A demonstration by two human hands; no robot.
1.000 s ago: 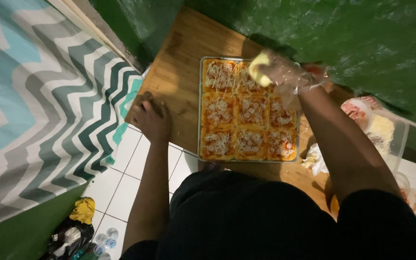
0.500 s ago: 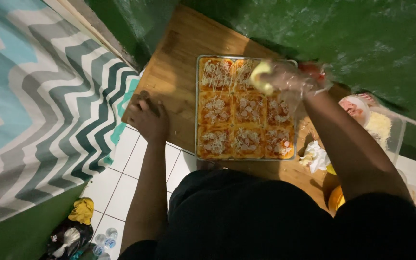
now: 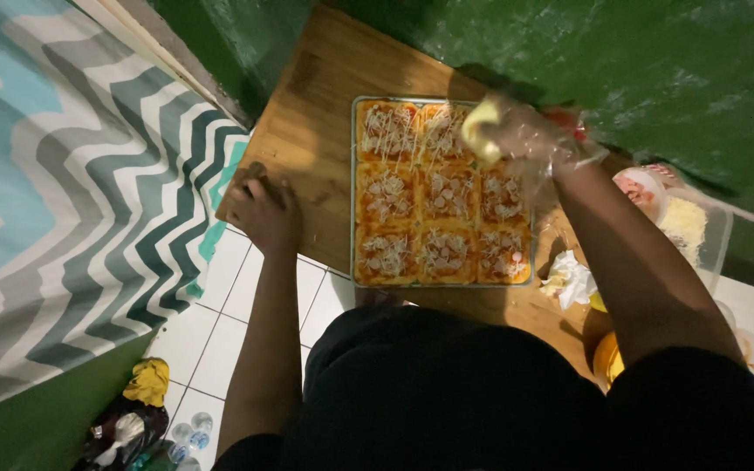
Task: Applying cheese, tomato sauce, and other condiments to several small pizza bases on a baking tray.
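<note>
A pale yellow lump, most likely cheese, sits in the grip of the right hand, which wears a thin clear plastic glove and curls its fingers around the lump, holding it over the far right part of a square tray; the tray lies flat on a wooden surface and holds nine orange squares of topped bread in three rows of three, each spread with red sauce, pale round slices and white shreds; the squares in the far row look more thickly covered with shreds than the near ones; the right forearm reaches across the tray's right edge; the left hand is bare and rests palm down, fingers bent over the near left edge of the wooden surface, well apart from the tray and holding nothing; to the right of the tray lie a crumpled white wrapper, a clear plastic tub with pale shreds inside, and a small round container with a pink top; an orange round thing shows partly behind the right arm, too hidden to tell; a green wall stands behind the surface; to the left hangs a cloth with grey, teal and white zigzags; below is a white tiled floor with a yellow rag and some small bottles.
</note>
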